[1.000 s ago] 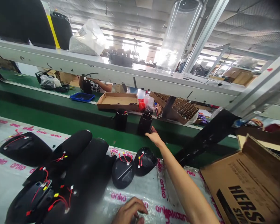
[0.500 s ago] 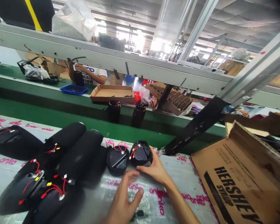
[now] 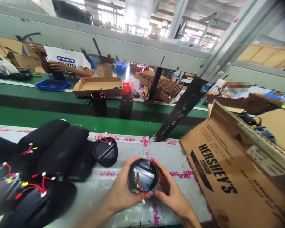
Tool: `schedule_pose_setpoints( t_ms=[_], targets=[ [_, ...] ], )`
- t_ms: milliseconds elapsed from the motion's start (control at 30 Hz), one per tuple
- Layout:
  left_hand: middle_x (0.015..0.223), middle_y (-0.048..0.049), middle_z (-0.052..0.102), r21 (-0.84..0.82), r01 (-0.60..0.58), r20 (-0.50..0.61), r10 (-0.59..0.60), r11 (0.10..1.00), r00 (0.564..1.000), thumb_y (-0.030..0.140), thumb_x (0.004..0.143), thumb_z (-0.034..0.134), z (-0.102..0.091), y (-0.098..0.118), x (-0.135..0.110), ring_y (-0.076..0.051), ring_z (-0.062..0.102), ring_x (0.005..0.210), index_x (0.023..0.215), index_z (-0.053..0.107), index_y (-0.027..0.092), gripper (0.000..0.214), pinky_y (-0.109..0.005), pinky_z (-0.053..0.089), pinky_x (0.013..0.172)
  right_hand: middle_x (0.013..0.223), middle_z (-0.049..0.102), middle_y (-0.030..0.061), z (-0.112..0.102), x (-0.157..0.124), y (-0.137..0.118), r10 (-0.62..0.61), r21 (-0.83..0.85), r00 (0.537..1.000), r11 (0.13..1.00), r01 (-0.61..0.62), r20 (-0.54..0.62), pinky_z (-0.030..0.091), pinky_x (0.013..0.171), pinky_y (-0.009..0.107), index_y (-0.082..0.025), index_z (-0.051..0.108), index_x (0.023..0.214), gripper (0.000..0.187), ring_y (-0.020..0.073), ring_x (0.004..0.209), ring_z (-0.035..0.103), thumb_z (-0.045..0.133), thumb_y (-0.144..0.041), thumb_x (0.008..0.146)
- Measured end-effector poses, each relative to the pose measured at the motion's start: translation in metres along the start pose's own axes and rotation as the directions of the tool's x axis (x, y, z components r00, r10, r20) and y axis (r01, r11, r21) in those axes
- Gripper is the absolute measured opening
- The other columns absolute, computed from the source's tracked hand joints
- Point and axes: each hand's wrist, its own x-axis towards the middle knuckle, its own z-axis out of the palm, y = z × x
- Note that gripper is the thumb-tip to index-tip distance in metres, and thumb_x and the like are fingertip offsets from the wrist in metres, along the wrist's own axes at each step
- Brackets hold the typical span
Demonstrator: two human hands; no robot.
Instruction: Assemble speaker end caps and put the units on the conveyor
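Both my left hand (image 3: 122, 186) and my right hand (image 3: 171, 193) grip a round black speaker-like housing (image 3: 142, 175) from either side, just above the printed plastic sheet (image 3: 175, 193). Red wires with a white connector hang from it. A matching round black cap (image 3: 105, 152), with red wires on top, lies to the left of my hands. Further left lie several long black cylindrical bodies (image 3: 63, 154) with red and yellow wires, partly cut off by the frame edge.
A flattened Hershey's cardboard box (image 3: 228, 177) lies to the right of my hands. Beyond a dark strut (image 3: 180, 109), upright black cylinders (image 3: 98, 104) stand on a green conveyor (image 3: 85, 109) near a cardboard tray (image 3: 97, 86) and blue tray (image 3: 52, 84). A co-worker (image 3: 66, 61) handles something across the line.
My right hand has come back from the far side and taken the round housing, and my left hand has joined it. The housing is lifted off the sheet, and the view has swung right.
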Motion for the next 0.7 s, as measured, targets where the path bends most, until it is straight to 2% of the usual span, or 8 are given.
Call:
schedule_pose_setpoints(
  t_ms=[100, 167, 267, 333, 433, 533, 633, 700],
  targets=[
    [0.167, -0.0206, 0.046, -0.015, -0.072, 0.044, 0.073, 0.997, 0.996, 0.039, 0.079, 0.093, -0.001, -0.002, -0.004, -0.042, 0.05, 0.154, 0.16, 0.031, 0.028, 0.103, -0.062, 0.043, 0.126, 0.179, 0.036, 0.0072, 0.008, -0.011, -0.001, 0.013, -0.072, 0.999, 0.997, -0.017, -0.052, 0.029, 0.136, 0.057, -0.04, 0.036, 0.171, 0.087, 0.032, 0.166, 0.035, 0.078, -0.03, 0.095],
    [0.173, -0.0202, 0.035, -0.004, -0.124, 0.035, 0.125, 0.992, 0.992, 0.043, 0.084, 0.089, -0.007, -0.006, -0.009, -0.043, 0.04, 0.16, 0.159, 0.03, 0.03, 0.096, -0.065, 0.035, 0.13, 0.174, 0.044, 0.0092, 0.017, -0.012, 0.0, 0.018, -0.18, 0.99, 0.983, -0.043, -0.143, 0.034, 0.133, 0.059, -0.039, 0.042, 0.168, 0.086, 0.0346, 0.161, 0.043, 0.081, -0.028, 0.092],
    [0.171, -0.0178, 0.037, -0.006, -0.16, 0.007, 0.16, 0.987, 0.987, 0.05, 0.098, 0.072, -0.019, -0.01, -0.017, -0.042, 0.039, 0.161, 0.16, 0.033, 0.03, 0.076, -0.064, 0.032, 0.132, 0.161, 0.053, 0.0113, 0.031, -0.006, 0.002, -0.077, -0.221, 0.969, 0.975, 0.023, -0.236, 0.041, 0.128, 0.059, -0.036, 0.052, 0.158, 0.081, 0.0385, 0.151, 0.053, 0.088, -0.035, 0.085],
    [0.168, -0.017, 0.042, -0.035, -0.158, 0.057, 0.16, 0.987, 0.985, 0.056, 0.102, 0.065, -0.022, -0.011, -0.02, -0.041, 0.046, 0.156, 0.165, 0.03, 0.03, 0.076, -0.06, 0.039, 0.129, 0.167, 0.046, 0.0108, 0.042, -0.002, 0.003, -0.139, -0.137, 0.968, 0.984, 0.111, -0.211, 0.039, 0.13, 0.059, -0.037, 0.047, 0.158, 0.08, 0.0393, 0.155, 0.048, 0.085, -0.05, 0.088],
    [0.169, -0.0166, 0.045, -0.008, -0.173, 0.086, 0.173, 0.985, 0.981, 0.072, 0.095, 0.07, -0.016, -0.013, -0.017, -0.042, 0.05, 0.154, 0.169, 0.028, 0.031, 0.094, -0.057, 0.043, 0.127, 0.182, 0.025, 0.0074, 0.059, 0.002, 0.005, -0.156, 0.034, 0.979, 0.986, 0.162, -0.134, 0.03, 0.136, 0.057, -0.038, 0.027, 0.17, 0.093, 0.038, 0.168, 0.027, 0.07, -0.073, 0.094],
    [0.162, -0.0188, 0.054, -0.008, -0.172, -0.003, 0.172, 0.985, 0.985, 0.084, 0.086, 0.07, 0.0, -0.019, -0.011, -0.042, 0.058, 0.147, 0.167, 0.033, 0.027, 0.106, -0.055, 0.047, 0.123, 0.182, 0.024, 0.0098, 0.077, 0.003, 0.014, -0.115, 0.075, 0.975, 0.988, 0.132, -0.19, 0.029, 0.136, 0.057, -0.033, 0.017, 0.174, 0.104, 0.0396, 0.169, 0.023, 0.059, -0.085, 0.094],
    [0.149, -0.0186, 0.065, -0.098, -0.201, -0.163, 0.184, 0.975, 0.969, 0.088, 0.083, 0.069, 0.016, -0.025, -0.009, -0.041, 0.067, 0.135, 0.16, 0.043, 0.023, 0.104, -0.053, 0.055, 0.115, 0.176, 0.032, 0.0145, 0.094, 0.002, 0.028, -0.102, 0.027, 0.937, 0.993, 0.118, -0.334, 0.037, 0.132, 0.061, -0.03, 0.021, 0.172, 0.109, 0.0449, 0.165, 0.03, 0.053, -0.092, 0.089],
    [0.144, -0.0169, 0.069, -0.141, -0.228, -0.233, 0.192, 0.963, 0.953, 0.087, 0.083, 0.069, 0.022, -0.026, -0.009, -0.041, 0.07, 0.13, 0.156, 0.048, 0.023, 0.1, -0.053, 0.056, 0.112, 0.173, 0.036, 0.0156, 0.103, 0.003, 0.033, -0.117, -0.004, 0.904, 0.992, 0.127, -0.412, 0.039, 0.129, 0.063, -0.03, 0.025, 0.17, 0.105, 0.0467, 0.162, 0.035, 0.052, -0.092, 0.09]
  ],
)
